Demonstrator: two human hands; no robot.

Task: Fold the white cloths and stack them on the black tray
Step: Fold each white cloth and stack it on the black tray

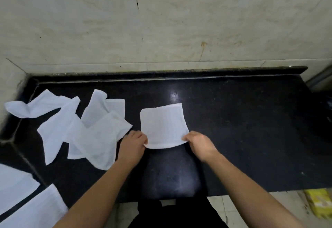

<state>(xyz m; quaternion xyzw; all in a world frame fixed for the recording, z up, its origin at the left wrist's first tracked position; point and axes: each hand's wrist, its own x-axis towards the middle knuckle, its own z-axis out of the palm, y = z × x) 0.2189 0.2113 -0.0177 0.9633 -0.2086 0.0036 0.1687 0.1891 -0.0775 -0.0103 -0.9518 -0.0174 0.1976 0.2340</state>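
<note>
Folding one white cloth at the counter's near edge

At far left, folded cloths lie stacked, apparently on the tray, which is barely visible; beside them an unfolded pile waits on the black counter. The left hand and right hand each pinch a near corner of the cloth being folded, fingers closed on its edge, likely to square the layers before creasing.
</note>
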